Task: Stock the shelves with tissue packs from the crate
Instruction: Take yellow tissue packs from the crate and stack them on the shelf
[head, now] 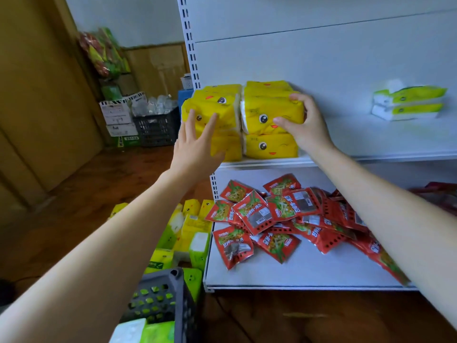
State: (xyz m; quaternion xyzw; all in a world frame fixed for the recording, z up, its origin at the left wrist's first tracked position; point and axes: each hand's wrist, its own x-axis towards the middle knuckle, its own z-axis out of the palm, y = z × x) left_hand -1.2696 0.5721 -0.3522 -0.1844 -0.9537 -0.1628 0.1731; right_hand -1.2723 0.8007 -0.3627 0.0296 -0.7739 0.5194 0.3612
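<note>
The stocking looks partly done: two stacks of yellow tissue packs (217, 105) stand side by side on the upper shelf (371, 157), right at both hands. The left hand (195, 147) lies flat against the front of the left stack, fingers straight and spread, holding nothing. The right hand (304, 122) grips a yellow pack (267, 117) in the right stack, thumb on its front and fingers curled over its top; I judge it is being squared into place. Well to the right of that hand, green-and-white packs (408, 102) sit on the same shelf. Plenty seems left: below the left forearm, loose packs (190, 226) lie heaped by the grey crate (170, 290), with green showing through its holes. Under the right forearm, red snack packets (272, 219) sprawl across the lower shelf (296, 273), taking room there. Beyond the left hand stand cardboard boxes (118, 112) and a dark crate (155, 127)
</note>
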